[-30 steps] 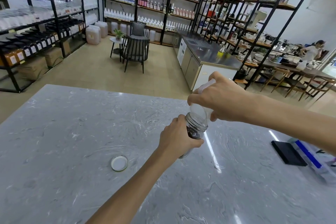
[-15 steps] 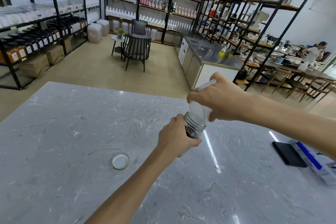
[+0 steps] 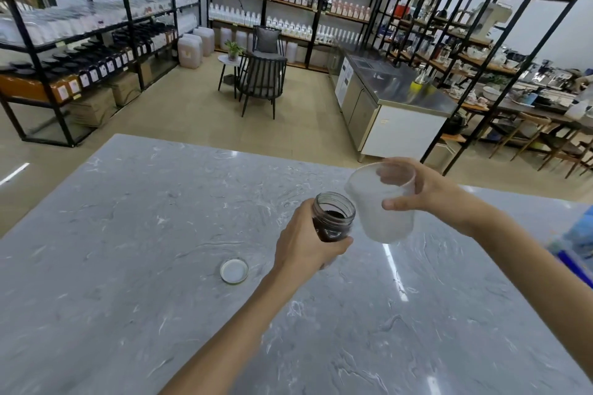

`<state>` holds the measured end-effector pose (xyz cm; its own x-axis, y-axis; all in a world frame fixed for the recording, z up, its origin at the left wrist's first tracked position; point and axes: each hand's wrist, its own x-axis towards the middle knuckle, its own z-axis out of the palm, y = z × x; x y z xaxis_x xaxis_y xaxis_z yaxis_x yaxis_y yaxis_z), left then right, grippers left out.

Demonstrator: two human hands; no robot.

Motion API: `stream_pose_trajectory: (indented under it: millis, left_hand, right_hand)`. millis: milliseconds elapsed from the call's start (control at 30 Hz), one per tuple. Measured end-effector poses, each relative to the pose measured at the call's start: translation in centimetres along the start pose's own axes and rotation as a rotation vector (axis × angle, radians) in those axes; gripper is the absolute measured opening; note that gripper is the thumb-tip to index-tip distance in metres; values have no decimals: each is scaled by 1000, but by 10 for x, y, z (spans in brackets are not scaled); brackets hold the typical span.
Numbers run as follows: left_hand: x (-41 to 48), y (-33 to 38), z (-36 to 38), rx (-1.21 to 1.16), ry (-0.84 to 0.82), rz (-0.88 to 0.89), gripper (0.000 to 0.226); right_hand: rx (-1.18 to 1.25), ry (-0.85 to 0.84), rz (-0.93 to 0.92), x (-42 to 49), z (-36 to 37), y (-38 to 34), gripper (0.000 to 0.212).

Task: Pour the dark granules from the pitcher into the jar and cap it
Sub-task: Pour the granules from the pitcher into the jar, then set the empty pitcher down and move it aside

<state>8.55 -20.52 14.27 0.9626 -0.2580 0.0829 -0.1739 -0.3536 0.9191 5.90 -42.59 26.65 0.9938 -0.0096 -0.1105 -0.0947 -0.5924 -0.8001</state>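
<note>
My left hand [image 3: 305, 242] grips a clear glass jar [image 3: 333, 218] above the grey marble table [image 3: 128, 234]. The jar's mouth is uncapped and dark granules fill most of it. My right hand [image 3: 430, 192] holds a translucent white pitcher [image 3: 382, 205] just right of the jar, nearly upright, its mouth facing up and toward me. The pitcher looks empty. A round white lid [image 3: 234, 270] lies flat on the table to the left of my left hand.
A blue and white packet [image 3: 574, 240] lies at the table's right edge. Past the far table edge are the floor, a dark chair [image 3: 261, 80], a steel counter [image 3: 394, 96] and racks of bottles.
The pitcher was tipped upside down over the jar's mouth; my right hand has now swung it away to the right and turned it upright. The jar stays in my left hand.
</note>
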Motion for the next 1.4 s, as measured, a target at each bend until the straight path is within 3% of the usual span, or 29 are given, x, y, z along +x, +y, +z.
stream_pose_trajectory:
  millis: [133, 233, 300, 400, 533, 600, 800, 967, 1000, 1100, 1200, 1400]
  left_hand:
    - [1, -6, -11, -37, 30, -3, 73]
    - [3, -11, -22, -10, 46, -1, 77]
    - [4, -12, -26, 49, 47, 3, 80]
    - [5, -10, -25, 119, 52, 9, 78]
    - [7, -8, -18, 110, 96, -20, 75]
    - [7, -8, -14, 117, 99, -3, 73]
    - [9, -19, -11, 144, 84, 14, 76]
    - [9, -28, -12, 194, 70, 7, 78]
    - [7, -33, -13, 219, 55, 7, 78]
    - [-13, -67, -25, 123, 18, -36, 75]
    - [-49, -115, -41, 18, -16, -108, 79]
    - [-113, -192, -54, -105, -76, -181, 76]
  right_hand:
    - [621, 26, 47, 10, 17, 44, 69]
    - [736, 26, 26, 11, 19, 48, 73]
    - [527, 29, -36, 10, 21, 35, 84]
    - [7, 64, -220, 11, 26, -4, 96]
    - [-934, 147, -541, 15, 38, -48, 100]
    - [-1266, 131, -659, 18, 48, -61, 103]
    - [-1387, 98, -694, 21, 53, -66, 105]
    - [-1234, 53, -647, 21, 59, -49, 101]
    - [-1090, 23, -587, 20, 59, -41, 100]
    - [-352, -56, -306, 11, 70, 0, 98]
    - [169, -3, -125, -11, 112, 74, 96]
    - [413, 26, 117, -65, 229, 187, 102]
